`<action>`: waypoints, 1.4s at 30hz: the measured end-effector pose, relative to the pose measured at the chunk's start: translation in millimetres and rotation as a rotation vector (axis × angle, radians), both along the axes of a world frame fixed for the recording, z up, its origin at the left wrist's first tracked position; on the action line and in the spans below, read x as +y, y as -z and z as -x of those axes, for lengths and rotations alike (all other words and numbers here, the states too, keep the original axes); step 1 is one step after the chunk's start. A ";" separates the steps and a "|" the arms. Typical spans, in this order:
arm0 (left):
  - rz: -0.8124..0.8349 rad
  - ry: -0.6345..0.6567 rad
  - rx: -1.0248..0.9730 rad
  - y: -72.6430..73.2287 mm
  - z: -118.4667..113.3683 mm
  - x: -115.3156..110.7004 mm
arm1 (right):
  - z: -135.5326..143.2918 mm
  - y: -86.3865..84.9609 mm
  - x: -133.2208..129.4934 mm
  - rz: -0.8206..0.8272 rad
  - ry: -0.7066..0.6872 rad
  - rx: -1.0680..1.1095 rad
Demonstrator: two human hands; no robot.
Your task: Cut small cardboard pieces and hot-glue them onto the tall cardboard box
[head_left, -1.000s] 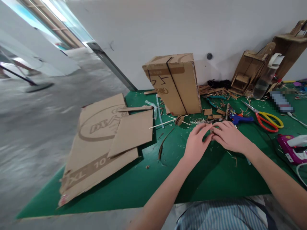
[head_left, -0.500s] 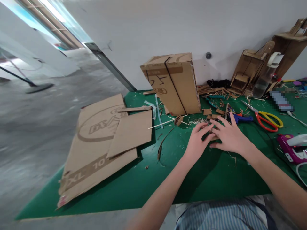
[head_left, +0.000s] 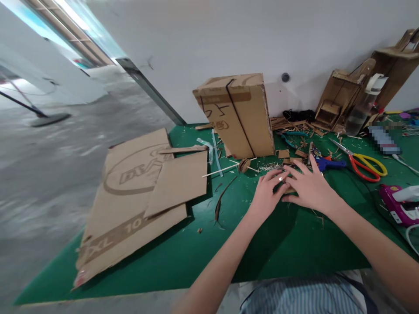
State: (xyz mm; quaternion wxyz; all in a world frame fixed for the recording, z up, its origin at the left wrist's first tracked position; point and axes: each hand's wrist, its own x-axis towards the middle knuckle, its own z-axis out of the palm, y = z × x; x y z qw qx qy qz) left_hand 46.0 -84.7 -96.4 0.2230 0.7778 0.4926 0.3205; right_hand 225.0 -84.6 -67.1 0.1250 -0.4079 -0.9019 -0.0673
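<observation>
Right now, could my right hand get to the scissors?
Probably yes: the scissors lie open to the side of your right hand, with seemingly only the thin cord of the blue glue gun between them.

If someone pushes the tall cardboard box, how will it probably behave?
The cardboard box would probably tip before it slides if pushed near the top, because it stands taller than it is wide. Its flat faces suggest it is fairly stiff. Cardboard suggests it is light, but I cannot see what is inside.

Right hand point(head_left: 310, 186) — fingers spread wider than at first; small cardboard piece point(head_left: 290, 189) — now partly visible.
</observation>
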 end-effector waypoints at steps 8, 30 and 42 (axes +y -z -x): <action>0.024 0.011 -0.063 6.0 -9.7 -0.7 | -11.0 -4.2 -0.6 0.053 -0.038 -0.015; -0.053 -0.114 0.277 3.6 -19.2 -8.8 | -15.6 35.5 3.3 0.002 0.053 -0.083; -0.126 -0.218 -0.340 -18.1 -11.4 0.8 | -14.4 33.9 2.2 0.118 0.056 -0.066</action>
